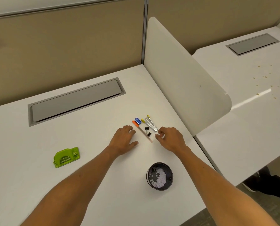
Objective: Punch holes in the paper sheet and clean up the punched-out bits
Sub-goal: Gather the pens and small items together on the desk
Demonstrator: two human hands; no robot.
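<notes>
We saw a white desk [90, 128] filling most of the frame, with a grey hatch [75, 101] set into it toward the upper left and a white divider [181, 75] rising along its right edge. Beyond the divider, at the upper right, a second desk [250, 88] carried scattered brown crumbs [266, 82]. Our two bare forearms reached up from the bottom edge toward the centre. Our left hand [124, 142] lay palm down on the desk, fingers loosely bent, thumb out to the right, gripping nothing. Our right hand [170, 139] hovered just right of centre with fingers curled and the fingertips drawn near the thumb; whether it pinched anything we could not tell. At the lower right of centre stood a dark cup [159, 176] holding pale round paper bits [158, 177]. A green punch [66, 157] sat at the left, well apart from the hands. Between and just above the hands lay small items: a metal stapler [150, 123] with yellow ends, an orange-capped pen [141, 131], a blue clip [137, 120] and black binder clips [147, 131]. No sheet of paper showed anywhere.
</notes>
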